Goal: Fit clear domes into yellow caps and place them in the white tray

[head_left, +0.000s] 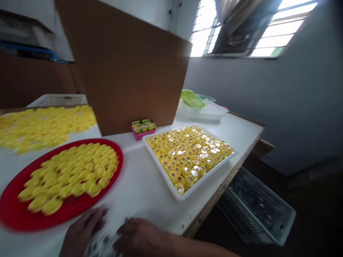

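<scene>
Strong light is coming through the window (272, 35) at upper right, its panes blowing out to white. Glossy yellow discs (184, 155) right of centre are throwing back bright glare spots. The lower right is sinking into near-black shadow. Blur is smearing the left hand (81, 232), right hand (143, 235) and red tray (14, 214); wide-angle distortion is stretching shapes toward the edges.

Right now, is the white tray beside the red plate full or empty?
Full: round yellow pieces cover the white tray nearly rim to rim.
</scene>
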`<action>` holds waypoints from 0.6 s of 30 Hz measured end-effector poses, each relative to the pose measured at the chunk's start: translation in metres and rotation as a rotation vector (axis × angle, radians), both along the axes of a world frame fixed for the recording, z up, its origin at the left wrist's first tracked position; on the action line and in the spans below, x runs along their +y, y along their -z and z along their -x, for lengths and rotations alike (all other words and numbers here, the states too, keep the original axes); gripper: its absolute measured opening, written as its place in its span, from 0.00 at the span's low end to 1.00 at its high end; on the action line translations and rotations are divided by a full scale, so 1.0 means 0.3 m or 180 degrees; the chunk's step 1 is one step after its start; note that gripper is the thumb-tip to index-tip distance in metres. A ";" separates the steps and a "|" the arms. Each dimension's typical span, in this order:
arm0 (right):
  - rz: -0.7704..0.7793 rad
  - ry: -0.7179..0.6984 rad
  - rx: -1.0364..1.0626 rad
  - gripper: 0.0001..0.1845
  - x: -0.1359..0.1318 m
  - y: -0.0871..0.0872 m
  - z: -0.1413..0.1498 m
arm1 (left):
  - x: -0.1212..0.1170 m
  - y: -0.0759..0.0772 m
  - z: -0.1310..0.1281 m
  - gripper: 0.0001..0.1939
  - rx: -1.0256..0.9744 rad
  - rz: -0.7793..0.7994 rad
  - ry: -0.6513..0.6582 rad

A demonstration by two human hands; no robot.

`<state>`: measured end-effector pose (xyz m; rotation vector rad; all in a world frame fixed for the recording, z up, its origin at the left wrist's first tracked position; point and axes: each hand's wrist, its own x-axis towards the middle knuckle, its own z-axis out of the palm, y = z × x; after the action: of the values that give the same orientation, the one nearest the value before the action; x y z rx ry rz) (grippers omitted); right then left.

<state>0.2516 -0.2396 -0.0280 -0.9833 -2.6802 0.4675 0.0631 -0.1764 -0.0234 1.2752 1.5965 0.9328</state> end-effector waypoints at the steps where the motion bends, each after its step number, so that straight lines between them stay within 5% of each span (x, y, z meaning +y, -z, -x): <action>1: 0.0101 0.0068 0.0115 0.07 -0.014 -0.010 0.010 | 0.004 0.010 0.013 0.27 -0.0119 0.0092 0.0037; 4: 0.0433 0.0361 0.0415 0.10 -0.027 -0.038 0.022 | 0.006 0.035 0.046 0.24 -0.0687 0.0058 0.0415; 12: 0.0657 0.1146 0.0965 0.10 0.022 -0.051 0.013 | 0.002 0.039 0.053 0.20 -0.0686 0.0033 0.0682; 18: 0.0305 0.1030 0.0363 0.13 0.065 -0.067 -0.010 | 0.001 0.050 0.044 0.17 -0.0574 -0.0008 0.0875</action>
<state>0.2546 -0.2201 -0.0079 -1.3441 -2.3567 0.5664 0.0498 -0.1763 -0.0385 1.3325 1.2451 0.8500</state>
